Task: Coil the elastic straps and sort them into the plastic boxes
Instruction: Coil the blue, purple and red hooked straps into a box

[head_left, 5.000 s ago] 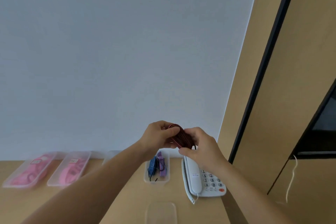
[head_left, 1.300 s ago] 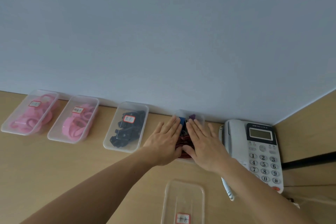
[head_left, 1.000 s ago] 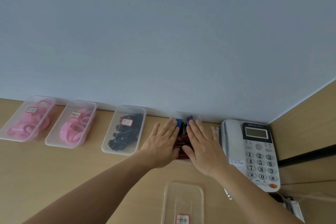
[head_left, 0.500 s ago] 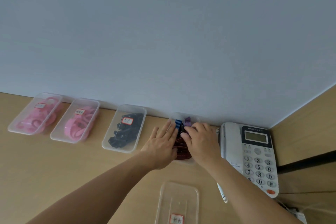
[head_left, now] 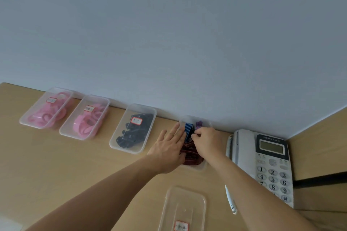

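Pressing my left hand [head_left: 168,149] flat on the coiled red strap [head_left: 191,157] in the box [head_left: 201,168], I am curling my right hand [head_left: 205,141] beside the blue strap [head_left: 188,131]; what it is pinching, I cannot tell. Holding the red strap down while tucking is, I judge, what is stopping it springing open.

Four plastic boxes [head_left: 129,151] stand in a row on the desk [head_left: 56,165] along the wall [head_left: 169,33], straps [head_left: 131,133] inside. The telephone [head_left: 270,155] lies right of the rightmost box [head_left: 195,168], which the left hand [head_left: 169,148] and right hand [head_left: 206,140] cover. A fifth box [head_left: 185,206] lies in front.
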`<state>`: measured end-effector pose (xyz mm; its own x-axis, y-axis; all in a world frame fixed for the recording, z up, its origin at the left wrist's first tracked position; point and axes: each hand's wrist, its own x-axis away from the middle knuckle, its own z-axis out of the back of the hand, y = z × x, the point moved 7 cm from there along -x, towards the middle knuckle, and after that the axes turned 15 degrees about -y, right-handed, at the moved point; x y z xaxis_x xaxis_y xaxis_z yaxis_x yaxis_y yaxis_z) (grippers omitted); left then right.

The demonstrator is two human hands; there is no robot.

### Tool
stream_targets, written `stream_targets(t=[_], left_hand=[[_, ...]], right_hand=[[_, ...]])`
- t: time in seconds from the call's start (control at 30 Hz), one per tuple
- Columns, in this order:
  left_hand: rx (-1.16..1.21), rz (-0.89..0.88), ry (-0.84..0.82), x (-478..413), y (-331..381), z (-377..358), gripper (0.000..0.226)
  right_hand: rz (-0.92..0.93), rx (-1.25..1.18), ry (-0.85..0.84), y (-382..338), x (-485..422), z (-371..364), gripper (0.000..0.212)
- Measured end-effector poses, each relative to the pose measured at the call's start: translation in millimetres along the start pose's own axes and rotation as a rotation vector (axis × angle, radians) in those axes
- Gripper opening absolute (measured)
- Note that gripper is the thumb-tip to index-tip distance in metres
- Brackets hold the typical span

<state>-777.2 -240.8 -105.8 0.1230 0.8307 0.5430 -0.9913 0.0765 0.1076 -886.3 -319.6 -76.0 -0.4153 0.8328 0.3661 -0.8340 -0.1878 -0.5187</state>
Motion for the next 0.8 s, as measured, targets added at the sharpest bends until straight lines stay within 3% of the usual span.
stream_targets(t=[0.3, 0.47, 0.63, 0.7, 0.8], left_hand=[[-0.012, -0.016, 0.026, -3.0, -1.1, -3.6, 0.073], [-0.001, -0.021, 0.058, -2.2, -3.0, 0.2, 0.076], [-0.053, -0.023, 0.023, -1.4, -0.6, -0.4, 0.072], [-0.056, -0.01, 0.023, -0.3, -0.3, -0.3, 0.071], [-0.063, 0.0, 0.027, 0.0, 1.2, -1.2, 0.07]], right_hand=[[0.007, 0.079, -0.034, -1.2, -5.8, -8.9, 0.023], [0.054, 0.199, 0.166, -0.8, 3.8, -3.4, 0.021], [0.335, 0.287, 0.227, -6.7, 25.9, -3.4, 0.016], [0.424, 0.369, 0.23, -10.4, 40.5, -8.9, 0.025], [0.339, 0.443, 0.056, -1.9, 48.2, -25.0, 0.058]])
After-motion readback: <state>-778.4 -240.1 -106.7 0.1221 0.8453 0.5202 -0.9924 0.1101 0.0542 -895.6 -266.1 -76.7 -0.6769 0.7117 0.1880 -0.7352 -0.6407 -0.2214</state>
